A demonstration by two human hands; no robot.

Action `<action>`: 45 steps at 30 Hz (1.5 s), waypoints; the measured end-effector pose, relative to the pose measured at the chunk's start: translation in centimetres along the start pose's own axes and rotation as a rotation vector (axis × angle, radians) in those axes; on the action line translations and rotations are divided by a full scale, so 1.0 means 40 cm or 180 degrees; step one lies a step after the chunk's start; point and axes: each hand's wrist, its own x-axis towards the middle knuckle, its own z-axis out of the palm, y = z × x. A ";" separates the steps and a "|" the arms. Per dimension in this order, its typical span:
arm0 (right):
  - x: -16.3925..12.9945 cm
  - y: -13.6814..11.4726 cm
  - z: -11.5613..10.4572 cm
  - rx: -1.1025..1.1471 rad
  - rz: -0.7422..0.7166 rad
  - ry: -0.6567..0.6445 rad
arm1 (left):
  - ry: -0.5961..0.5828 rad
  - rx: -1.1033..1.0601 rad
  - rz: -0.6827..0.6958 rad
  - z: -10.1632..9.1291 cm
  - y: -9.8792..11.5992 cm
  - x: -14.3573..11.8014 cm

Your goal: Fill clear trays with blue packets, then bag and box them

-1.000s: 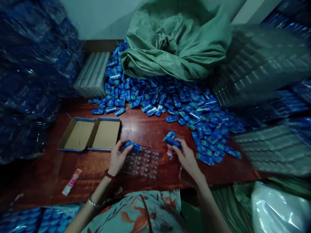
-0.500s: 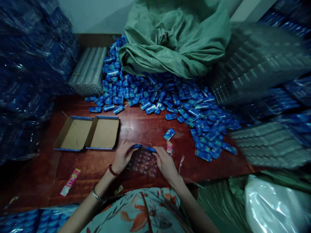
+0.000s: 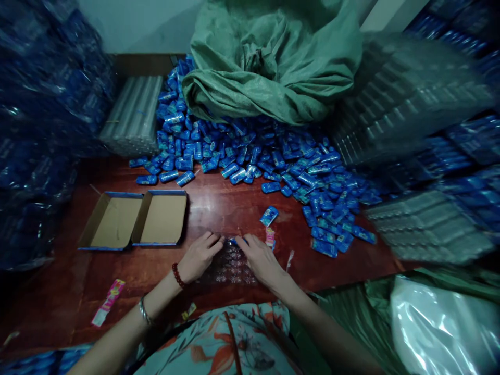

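Near edge: floral-print lap, both forearms reaching out. Left hand (image 3: 200,256) lies palm down, fingers spread flat on the clear blister tray (image 3: 231,266), gripping nothing. Right hand (image 3: 261,259) likewise flat on the tray, fingertips pressing a blue pack (image 3: 233,241) at the tray's far edge; whether it grips the pack cannot be told. Tray sits on the wooden table (image 3: 219,203) between the hands. Pink wrapper (image 3: 107,302) lies left. Beyond: two open cardboard boxes (image 3: 135,220), a lone blue pack (image 3: 269,215), then the blue pack pile (image 3: 273,161), green sack (image 3: 269,62) behind.
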 end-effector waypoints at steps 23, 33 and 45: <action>0.102 0.265 -0.092 0.0020 0.1121 0.1120 | 0.0519 -0.0390 -0.1094 -0.007 -0.166 0.377; 0.212 0.343 -0.101 -0.0368 0.0785 0.0468 | 0.0217 -0.0172 -0.1257 0.038 -0.200 0.414; -0.049 0.099 0.078 0.2120 0.0502 0.1746 | 0.0069 -0.1172 -0.1435 -0.079 -0.028 0.012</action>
